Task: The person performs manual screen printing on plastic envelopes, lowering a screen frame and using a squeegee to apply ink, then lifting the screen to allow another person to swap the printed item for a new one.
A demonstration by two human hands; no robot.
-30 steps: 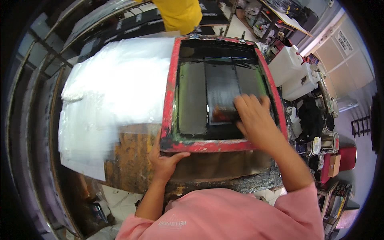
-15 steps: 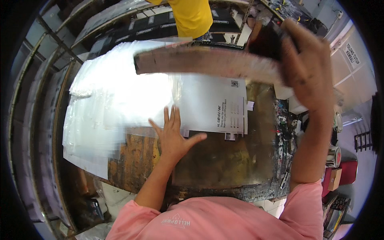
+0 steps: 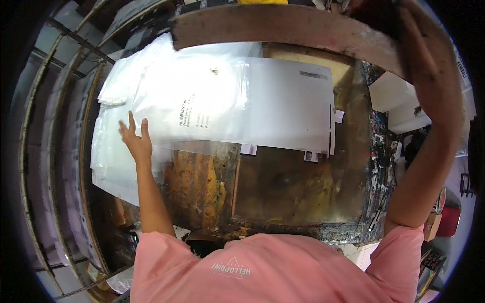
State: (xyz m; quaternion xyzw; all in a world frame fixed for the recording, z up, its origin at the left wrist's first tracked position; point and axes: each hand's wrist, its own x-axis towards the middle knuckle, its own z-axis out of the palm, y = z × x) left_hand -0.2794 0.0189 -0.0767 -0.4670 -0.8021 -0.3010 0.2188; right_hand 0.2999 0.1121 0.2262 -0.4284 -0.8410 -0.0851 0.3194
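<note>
My left hand (image 3: 136, 141) lies over a spread of thin clear plastic sheets (image 3: 113, 134), its fingers apart. A clear sheet with black printing (image 3: 214, 113) overlaps the spread to the right of that hand. Under its right end sits a white sheet (image 3: 290, 106) on the brown board (image 3: 298, 192). Raised at the upper right, my right hand (image 3: 432, 65) is closed at the end of a long wooden frame (image 3: 288, 25), which is tilted up above the table. Some of its fingers are blurred, and shadow hides a dark part beside them.
Small white tabs (image 3: 310, 156) sit along the white sheet's edge. Metal racks (image 3: 50, 151) stand at the left. White containers (image 3: 396, 98) are beside the paint-stained table edge (image 3: 376, 166) at the right. Part of a person in yellow (image 3: 260, 1) shows at the far side.
My left hand has moved left, and the printed clear sheet has shifted left, baring more of the white sheet. My right hand and the wooden frame have risen further.
</note>
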